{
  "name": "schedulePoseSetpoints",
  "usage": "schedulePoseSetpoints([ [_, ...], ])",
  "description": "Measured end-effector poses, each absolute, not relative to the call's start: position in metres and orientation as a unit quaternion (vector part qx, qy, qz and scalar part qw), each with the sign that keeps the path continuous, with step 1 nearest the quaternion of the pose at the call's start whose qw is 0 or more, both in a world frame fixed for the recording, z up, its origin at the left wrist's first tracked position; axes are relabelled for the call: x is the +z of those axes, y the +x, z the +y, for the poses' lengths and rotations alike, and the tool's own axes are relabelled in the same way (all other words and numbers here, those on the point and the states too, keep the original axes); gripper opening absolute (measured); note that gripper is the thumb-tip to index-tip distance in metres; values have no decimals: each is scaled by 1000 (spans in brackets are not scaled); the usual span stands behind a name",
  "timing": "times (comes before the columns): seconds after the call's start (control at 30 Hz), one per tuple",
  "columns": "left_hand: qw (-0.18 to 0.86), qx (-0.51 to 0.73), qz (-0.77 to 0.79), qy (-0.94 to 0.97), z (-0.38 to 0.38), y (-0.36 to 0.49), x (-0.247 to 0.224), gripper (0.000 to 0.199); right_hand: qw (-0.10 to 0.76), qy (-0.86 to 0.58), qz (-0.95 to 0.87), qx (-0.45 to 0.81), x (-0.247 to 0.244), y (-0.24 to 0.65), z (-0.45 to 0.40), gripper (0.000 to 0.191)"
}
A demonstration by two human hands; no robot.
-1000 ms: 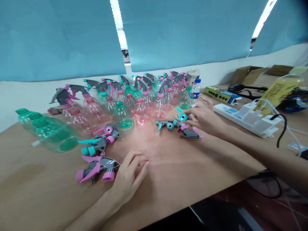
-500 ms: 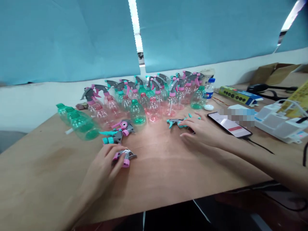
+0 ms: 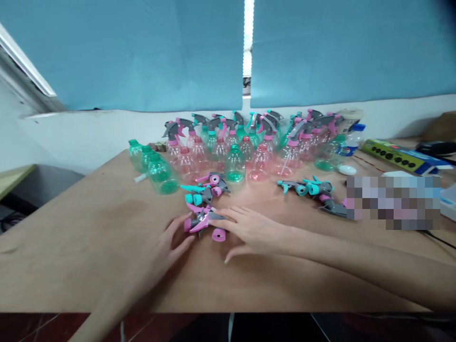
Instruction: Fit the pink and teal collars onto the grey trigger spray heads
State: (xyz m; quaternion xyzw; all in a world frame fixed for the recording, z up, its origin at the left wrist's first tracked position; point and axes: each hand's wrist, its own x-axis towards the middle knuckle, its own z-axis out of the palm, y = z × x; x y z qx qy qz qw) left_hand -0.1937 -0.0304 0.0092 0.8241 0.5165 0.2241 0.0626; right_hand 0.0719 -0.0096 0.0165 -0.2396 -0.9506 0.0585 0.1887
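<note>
Grey-and-pink trigger spray heads [image 3: 204, 222] lie close together on the table between my hands. My left hand [image 3: 162, 249] is at their left side, thumb and fingers apart around the pink collar end. From the right, my right hand [image 3: 254, 232] reaches over with its fingers stretched out flat, the tips on the grey part of a spray head and the thumb spread away. Just behind lie a turquoise-and-grey spray head [image 3: 199, 195] and another pink-and-grey one [image 3: 217, 183]. Further right are turquoise spray heads [image 3: 306, 186] and a pink-and-grey one [image 3: 333, 206].
Pink and green bottles stand at the back, including an uncapped green bottle [image 3: 235, 164] and several with spray heads fitted. Green bottles [image 3: 162, 173] sit at left. At right are a drink bottle [image 3: 351, 140], a white oval object [image 3: 346, 170] and a green-blue box [image 3: 402, 156].
The view has turned left. My right hand has left the turquoise spray heads and come across to the pink-and-grey ones by my left hand. My left hand's fingers have spread wider.
</note>
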Motion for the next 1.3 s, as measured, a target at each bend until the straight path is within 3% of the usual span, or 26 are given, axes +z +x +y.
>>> schedulePoseSetpoints([
  [0.13,147,222,522,810,-27,-193,7,32,174,-213,-960,46,6,58,2,67],
  [0.37,157,195,512,822,-20,-195,9,20,169,-260,-950,19,-8,68,1,52],
  [0.6,218,97,483,842,-17,-220,38,25,189,-334,-923,24,-15,108,6,43],
  [0.77,164,199,539,802,16,-196,63,42,225,-376,-899,13,-8,112,22,54],
  [0.9,22,143,501,853,57,-158,44,46,268,-382,-884,16,8,80,50,56],
  [1.17,-25,80,486,870,44,-160,11,54,240,-356,-902,30,17,23,102,40],
  [1.3,-35,76,492,867,28,-182,10,54,228,-338,-912,39,13,16,105,43],
])
